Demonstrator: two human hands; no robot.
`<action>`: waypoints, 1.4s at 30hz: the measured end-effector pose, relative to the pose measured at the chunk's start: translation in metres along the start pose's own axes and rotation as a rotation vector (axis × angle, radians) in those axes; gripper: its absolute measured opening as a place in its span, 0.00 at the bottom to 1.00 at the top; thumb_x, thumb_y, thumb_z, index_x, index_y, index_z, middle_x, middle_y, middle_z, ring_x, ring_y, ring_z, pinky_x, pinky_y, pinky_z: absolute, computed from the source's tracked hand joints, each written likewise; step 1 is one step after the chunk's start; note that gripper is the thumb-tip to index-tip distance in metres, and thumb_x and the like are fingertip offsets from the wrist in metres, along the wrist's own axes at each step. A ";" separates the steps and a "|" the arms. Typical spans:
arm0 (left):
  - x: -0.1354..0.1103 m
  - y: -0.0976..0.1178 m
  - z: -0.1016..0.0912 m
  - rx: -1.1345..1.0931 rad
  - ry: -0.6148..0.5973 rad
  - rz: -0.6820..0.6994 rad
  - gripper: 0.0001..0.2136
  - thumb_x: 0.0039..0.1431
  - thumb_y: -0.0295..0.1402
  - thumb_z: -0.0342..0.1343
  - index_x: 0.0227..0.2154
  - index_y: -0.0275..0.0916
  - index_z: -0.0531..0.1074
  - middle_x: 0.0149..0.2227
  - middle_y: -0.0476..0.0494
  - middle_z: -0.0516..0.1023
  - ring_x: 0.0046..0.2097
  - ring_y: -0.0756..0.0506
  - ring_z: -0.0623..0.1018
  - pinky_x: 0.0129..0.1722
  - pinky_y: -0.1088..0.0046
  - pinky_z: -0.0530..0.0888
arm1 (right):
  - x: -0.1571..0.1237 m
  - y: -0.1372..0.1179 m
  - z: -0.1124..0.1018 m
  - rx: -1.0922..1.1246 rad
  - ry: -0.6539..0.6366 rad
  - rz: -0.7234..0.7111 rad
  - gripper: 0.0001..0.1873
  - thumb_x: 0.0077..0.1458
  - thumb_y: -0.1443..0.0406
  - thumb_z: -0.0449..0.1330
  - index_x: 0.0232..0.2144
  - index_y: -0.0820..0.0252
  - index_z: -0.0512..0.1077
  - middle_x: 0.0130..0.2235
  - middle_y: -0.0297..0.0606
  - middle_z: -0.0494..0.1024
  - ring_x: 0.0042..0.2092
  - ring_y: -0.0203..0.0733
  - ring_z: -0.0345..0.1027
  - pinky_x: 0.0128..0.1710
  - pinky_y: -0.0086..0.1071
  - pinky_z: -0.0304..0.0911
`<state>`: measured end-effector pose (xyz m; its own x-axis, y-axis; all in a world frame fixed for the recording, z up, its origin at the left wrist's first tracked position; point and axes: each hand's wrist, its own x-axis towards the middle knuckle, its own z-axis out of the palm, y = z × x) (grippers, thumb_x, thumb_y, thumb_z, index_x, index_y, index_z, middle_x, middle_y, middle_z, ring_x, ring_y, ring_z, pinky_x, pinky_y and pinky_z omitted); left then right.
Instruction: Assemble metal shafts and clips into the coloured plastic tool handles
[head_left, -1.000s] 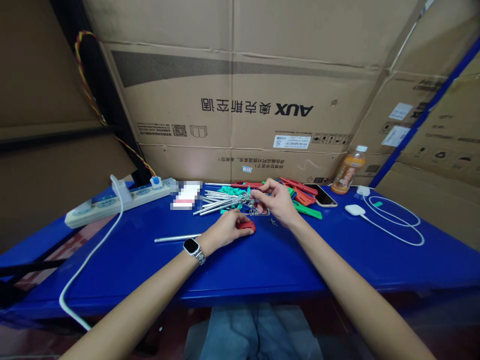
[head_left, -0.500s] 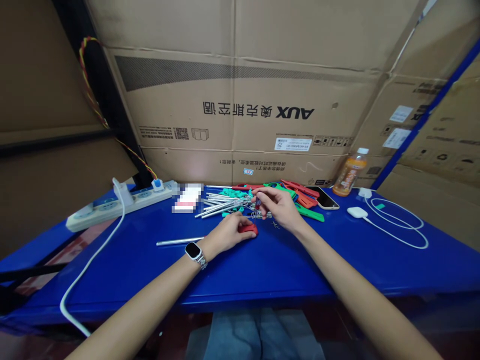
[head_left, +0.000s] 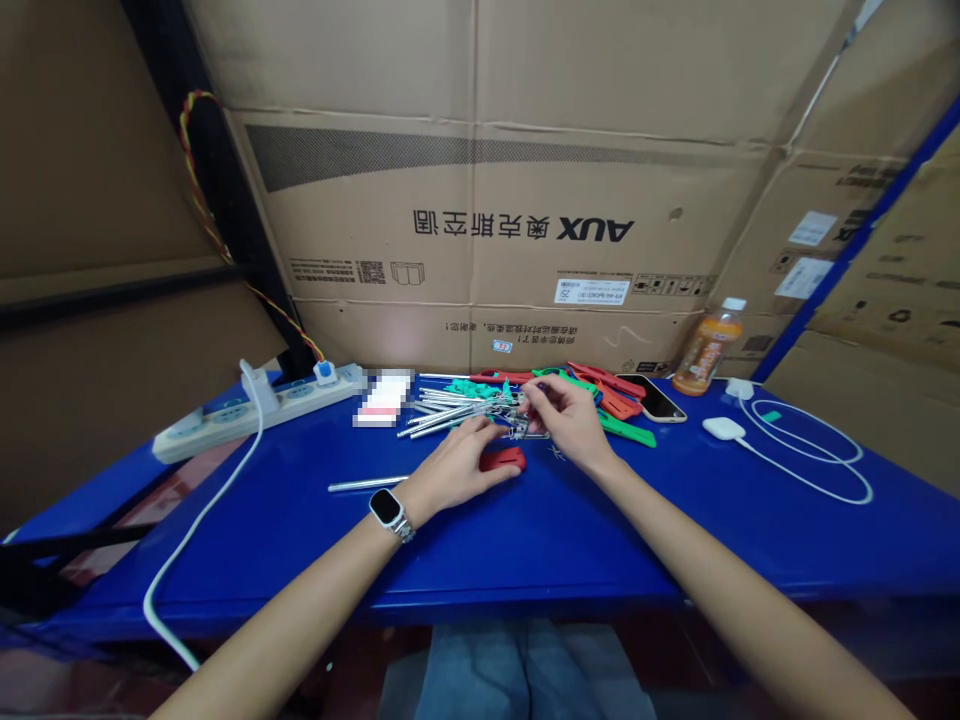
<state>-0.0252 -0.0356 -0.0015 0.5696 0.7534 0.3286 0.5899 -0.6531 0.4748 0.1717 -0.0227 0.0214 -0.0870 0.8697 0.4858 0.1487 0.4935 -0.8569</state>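
Observation:
My left hand (head_left: 459, 466), a watch on its wrist, rests on the table with thumb and fingers apart. Between them lies a red plastic handle (head_left: 504, 459), joined to a silver rod (head_left: 366, 483) running left beneath the hand. The left fingertips reach toward small metal pieces (head_left: 517, 432). Just to the right, my right hand (head_left: 574, 425) is closed in a pinch around a small screwdriver (head_left: 541, 387); only its dark end shows above the fingers. Silver rods (head_left: 450, 410) and teal pieces (head_left: 476, 388) lie piled behind the hands.
Red and green handles (head_left: 626, 430) lie right of the pile, beside a phone (head_left: 660, 400). An orange drink bottle (head_left: 709, 348) and a white charger with cable (head_left: 724, 428) are farther right. A power strip (head_left: 195, 435) sits left. Cardboard (head_left: 487, 180) walls the back.
My left hand has loosened from the red handle, its fingers extending toward the metal pieces. My right hand has lifted the screwdriver away from the handle. The view has shifted slightly.

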 end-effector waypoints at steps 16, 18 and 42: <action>-0.041 -0.033 -0.040 0.120 -0.153 -0.036 0.13 0.62 0.43 0.55 0.40 0.41 0.76 0.43 0.42 0.75 0.45 0.41 0.75 0.45 0.66 0.71 | -0.001 0.001 -0.011 -0.053 -0.010 0.145 0.26 0.53 0.44 0.58 0.35 0.61 0.73 0.21 0.32 0.74 0.14 0.31 0.58 0.13 0.26 0.52; -0.038 -0.035 -0.040 0.131 -0.154 -0.003 0.13 0.65 0.42 0.51 0.38 0.40 0.75 0.41 0.42 0.75 0.43 0.42 0.75 0.42 0.68 0.71 | -0.006 0.003 -0.012 -0.094 -0.062 0.190 0.26 0.55 0.44 0.56 0.37 0.61 0.73 0.18 0.30 0.71 0.14 0.31 0.55 0.14 0.26 0.49; -0.008 -0.026 -0.064 0.375 0.135 0.202 0.09 0.67 0.38 0.50 0.43 0.41 0.72 0.41 0.43 0.78 0.43 0.41 0.76 0.45 0.62 0.70 | -0.002 -0.003 0.010 -0.966 -0.285 -0.330 0.18 0.59 0.56 0.57 0.49 0.57 0.69 0.43 0.44 0.77 0.45 0.51 0.69 0.47 0.43 0.57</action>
<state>-0.0820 -0.0200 0.0354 0.6294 0.5952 0.4995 0.6557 -0.7518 0.0696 0.1618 -0.0254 0.0213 -0.4755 0.7213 0.5037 0.7845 0.6067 -0.1282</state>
